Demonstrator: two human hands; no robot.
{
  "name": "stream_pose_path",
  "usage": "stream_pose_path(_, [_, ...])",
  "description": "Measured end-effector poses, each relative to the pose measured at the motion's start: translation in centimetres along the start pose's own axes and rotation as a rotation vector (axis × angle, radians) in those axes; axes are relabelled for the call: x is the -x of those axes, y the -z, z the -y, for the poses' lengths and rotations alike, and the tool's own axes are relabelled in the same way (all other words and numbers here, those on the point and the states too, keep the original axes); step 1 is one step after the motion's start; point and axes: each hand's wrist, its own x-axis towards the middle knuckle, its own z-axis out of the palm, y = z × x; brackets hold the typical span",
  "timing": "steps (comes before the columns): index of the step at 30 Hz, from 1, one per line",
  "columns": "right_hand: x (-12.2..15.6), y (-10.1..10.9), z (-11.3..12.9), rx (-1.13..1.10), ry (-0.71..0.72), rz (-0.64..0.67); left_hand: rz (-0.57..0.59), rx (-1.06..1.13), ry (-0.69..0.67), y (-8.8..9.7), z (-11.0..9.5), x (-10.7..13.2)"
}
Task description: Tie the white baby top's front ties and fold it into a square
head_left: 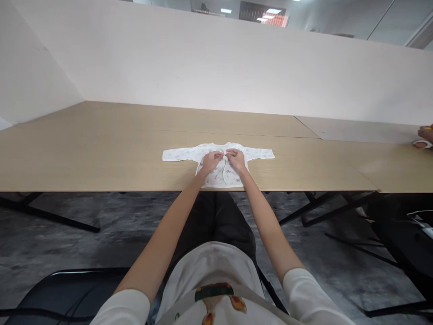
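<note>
Shirt [213, 178] laid flat, sleeves [179, 155] running left-right; front edge [224, 172] pinched high by left hand [211, 161] and right hand [237, 160], equally near.

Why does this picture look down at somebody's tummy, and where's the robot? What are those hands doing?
There's no robot here, just a person. The camera is worn on their head, looking forward and down, so you see roughly what they see: their own arms and lap.

A small white patterned shirt lies spread on the wooden table, sleeves stretched out sideways. The left hand and right hand meet at its front opening, near the neck. Their fingers seem to pinch something there, but it's too small to tell exactly what.
</note>
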Motion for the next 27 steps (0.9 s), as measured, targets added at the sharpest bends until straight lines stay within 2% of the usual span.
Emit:
stream_pose_path(12, [0.26,0.14,0.12,-0.022,0.001,0.006,-0.022,0.148,-0.012,0.31,-0.54,0.36])
stream_pose_path(20, [0.27,-0.15,0.06,-0.054,0.117,0.061,-0.062,0.134,-0.031,0.11,-0.17,0.22])
stream_pose_path(27, [0.21,-0.44,0.06,-0.019,0.093,0.056,-0.052,0.123,-0.010,0.35,-0.70,0.58])
